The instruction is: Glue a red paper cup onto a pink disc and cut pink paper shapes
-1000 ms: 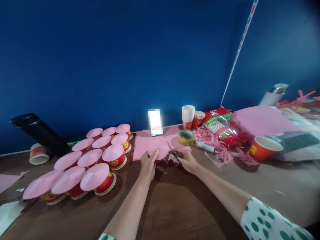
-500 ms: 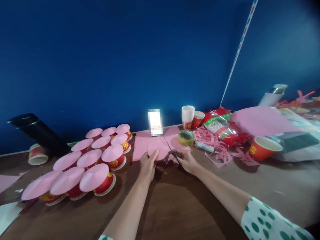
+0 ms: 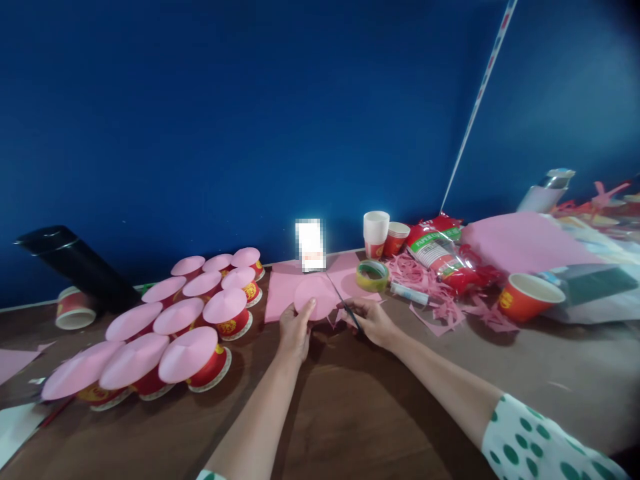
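Observation:
My left hand (image 3: 297,329) pinches the lower edge of a round pink paper disc (image 3: 317,295), thumb on top. To its right, my right hand (image 3: 373,323) is closed around the dark handles of a pair of scissors (image 3: 352,316). The thin blade points up and away, just beside the disc's right edge; whether it touches the paper I cannot tell. A small pink offcut hangs between the two hands. Behind the disc lie flat pink paper sheets (image 3: 279,293), with a bright, blurred-out upright rectangle (image 3: 311,245) standing at their far edge.
On the left, several upturned red paper cups (image 3: 210,370) carry pink paper cones (image 3: 188,353), near a black bottle (image 3: 75,267). To the right are a tape roll (image 3: 373,276), a glue stick (image 3: 409,293), pink shreds (image 3: 417,270), a red cup package (image 3: 440,250) and an orange-red cup (image 3: 530,297).

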The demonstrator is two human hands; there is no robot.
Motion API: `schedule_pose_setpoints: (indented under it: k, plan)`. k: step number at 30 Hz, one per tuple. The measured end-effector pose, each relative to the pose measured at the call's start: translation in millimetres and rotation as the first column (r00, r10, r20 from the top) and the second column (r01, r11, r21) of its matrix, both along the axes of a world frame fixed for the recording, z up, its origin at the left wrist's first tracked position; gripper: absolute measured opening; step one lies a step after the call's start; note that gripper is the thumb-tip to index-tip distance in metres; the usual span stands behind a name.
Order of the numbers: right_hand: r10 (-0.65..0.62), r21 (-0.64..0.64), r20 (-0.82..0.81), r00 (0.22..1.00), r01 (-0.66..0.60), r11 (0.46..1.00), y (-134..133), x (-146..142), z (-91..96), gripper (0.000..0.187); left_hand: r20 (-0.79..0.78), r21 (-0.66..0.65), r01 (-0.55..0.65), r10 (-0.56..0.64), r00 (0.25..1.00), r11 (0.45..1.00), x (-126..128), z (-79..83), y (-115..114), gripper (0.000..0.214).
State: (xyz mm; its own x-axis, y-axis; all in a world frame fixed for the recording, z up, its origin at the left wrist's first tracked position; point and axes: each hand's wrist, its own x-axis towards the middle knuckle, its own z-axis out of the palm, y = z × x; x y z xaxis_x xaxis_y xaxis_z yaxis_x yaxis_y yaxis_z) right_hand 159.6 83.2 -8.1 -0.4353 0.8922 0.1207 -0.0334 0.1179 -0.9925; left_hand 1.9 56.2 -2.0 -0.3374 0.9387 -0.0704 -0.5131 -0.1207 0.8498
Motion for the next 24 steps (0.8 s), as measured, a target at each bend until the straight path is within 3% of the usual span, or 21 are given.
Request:
schedule_pose_setpoints:
  k: [11,24]
  plan:
    - [0.013,0.02,0.021,1.0,-0.013,1.0,2.0,0.3,-4.6,0.039,-0.008,-0.033,-0.085,0.085,0.996,0.996,0.1,-0.6,1.5,0.03]
    - [-0.01,-0.006,0.056,0.998,0.01,1.0,-0.1,-0.4,-0.4,0.037,0.012,-0.05,-0.1,0.101,0.995,0.994,0.1,-0.6,2.3,0.027]
